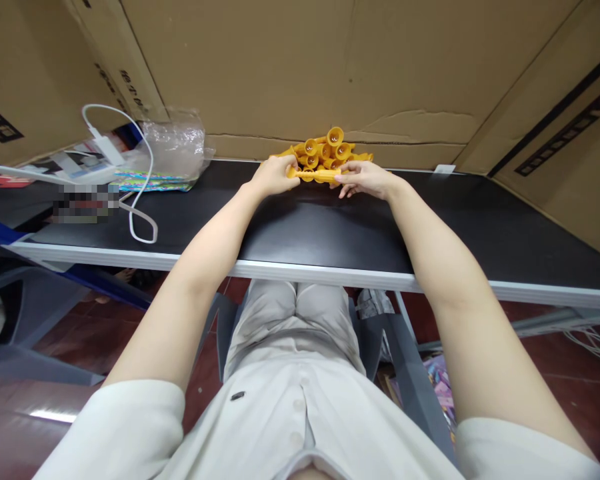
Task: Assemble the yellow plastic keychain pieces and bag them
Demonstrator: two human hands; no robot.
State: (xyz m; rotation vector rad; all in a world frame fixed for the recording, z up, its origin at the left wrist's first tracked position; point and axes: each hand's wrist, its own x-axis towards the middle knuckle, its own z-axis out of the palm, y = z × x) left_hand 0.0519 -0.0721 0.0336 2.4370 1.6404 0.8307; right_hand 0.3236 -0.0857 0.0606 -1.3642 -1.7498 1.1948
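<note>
A yellow plastic toy horn (317, 175) lies level between my two hands, just in front of a pile of similar yellow horns (325, 150). The horns in the pile turn their flared, round mouths toward me. With thumb and fingers closed, my left hand (276, 176) pinches the thin left end of the horn. My right hand (365, 179) holds its thicker right end between thumb and forefinger, the other fingers hanging loosely below. Part of the pile is hidden behind my hands.
The black tabletop (325, 233) has a pale metal front edge (305, 272). Cardboard panels (290, 73) stand behind and to the right. On the left are a white cable (153, 153), a clear plastic bag (175, 143) and colourful flat packets (155, 182). A small white piece (445, 169) lies at the back right.
</note>
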